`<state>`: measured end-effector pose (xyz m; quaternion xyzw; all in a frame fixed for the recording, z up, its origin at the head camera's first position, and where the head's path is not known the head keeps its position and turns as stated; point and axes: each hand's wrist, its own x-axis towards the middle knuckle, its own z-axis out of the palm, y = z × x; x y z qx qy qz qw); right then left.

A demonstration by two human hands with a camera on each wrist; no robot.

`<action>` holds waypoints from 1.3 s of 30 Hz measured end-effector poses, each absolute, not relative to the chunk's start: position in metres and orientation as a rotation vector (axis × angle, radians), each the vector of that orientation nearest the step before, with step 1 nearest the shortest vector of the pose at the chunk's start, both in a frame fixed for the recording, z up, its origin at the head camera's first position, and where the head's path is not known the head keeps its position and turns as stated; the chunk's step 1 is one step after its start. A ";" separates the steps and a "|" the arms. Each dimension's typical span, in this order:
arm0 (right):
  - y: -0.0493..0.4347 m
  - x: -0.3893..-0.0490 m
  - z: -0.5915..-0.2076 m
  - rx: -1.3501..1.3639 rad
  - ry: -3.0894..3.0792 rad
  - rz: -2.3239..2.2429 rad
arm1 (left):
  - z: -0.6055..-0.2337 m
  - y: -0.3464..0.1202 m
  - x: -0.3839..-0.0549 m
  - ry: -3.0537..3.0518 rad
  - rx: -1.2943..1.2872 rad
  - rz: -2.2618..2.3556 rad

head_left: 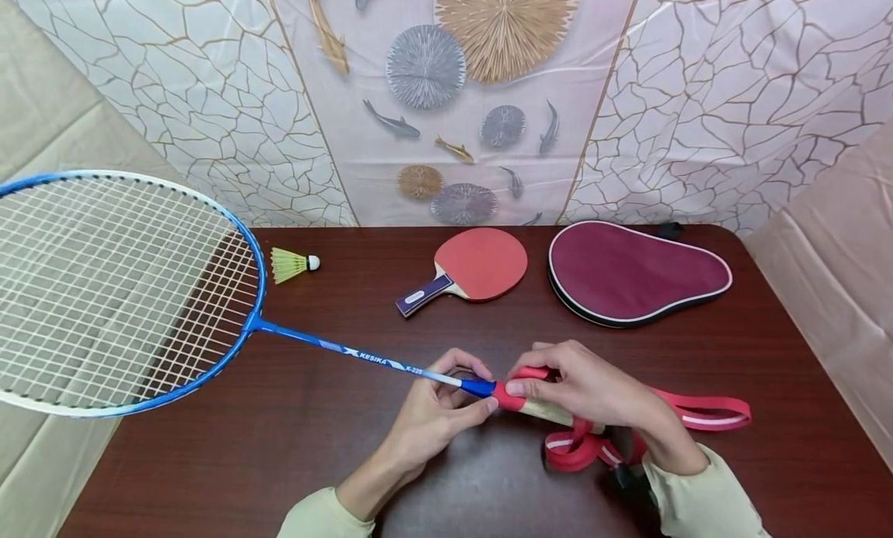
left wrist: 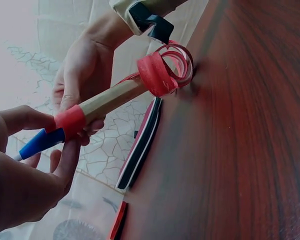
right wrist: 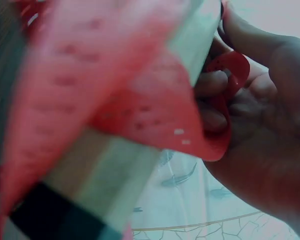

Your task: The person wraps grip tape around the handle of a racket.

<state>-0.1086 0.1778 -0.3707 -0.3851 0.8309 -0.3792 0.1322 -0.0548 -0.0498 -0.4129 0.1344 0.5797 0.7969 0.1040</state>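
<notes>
A blue and white badminton racket (head_left: pixel 289 330) is held above the table, its strung head to the left. My left hand (head_left: pixel 422 422) grips it at the blue cone (left wrist: pixel 42 143) atop the handle, thumb and fingers around the joint. Red grip tape (left wrist: pixel 71 121) wraps the top of the handle; below it the wooden handle (left wrist: pixel 112 101) is bare. My right hand (head_left: pixel 589 383) pinches the tape against the handle. The rest of the tape (head_left: pixel 711 412) hangs in loose loops around the handle's lower part, and it crosses the wood closely in the right wrist view.
Behind the hands, a red table tennis paddle (head_left: pixel 481 263) lies on the dark wooden table (head_left: pixel 230 476). A maroon paddle case (head_left: pixel 635 270) is at the back right, a yellow shuttlecock (head_left: pixel 287 265) at the back left. Patterned cloth (head_left: pixel 460 158) hangs behind the table.
</notes>
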 end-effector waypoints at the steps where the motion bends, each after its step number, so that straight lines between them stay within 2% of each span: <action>1: 0.177 -0.108 -0.370 -1.131 2.417 -1.103 | -0.413 -0.050 -0.055 1.709 0.389 2.346; 24: 0.166 -0.098 -0.364 -1.128 2.665 -1.061 | -0.415 -0.054 -0.059 1.731 0.234 2.272; 33: 0.172 -0.098 -0.355 -1.293 2.594 -1.066 | -0.414 -0.057 -0.061 1.773 0.193 2.228; 39: 0.170 -0.101 -0.360 -1.227 2.621 -1.108 | -0.413 -0.057 -0.059 1.750 0.236 2.240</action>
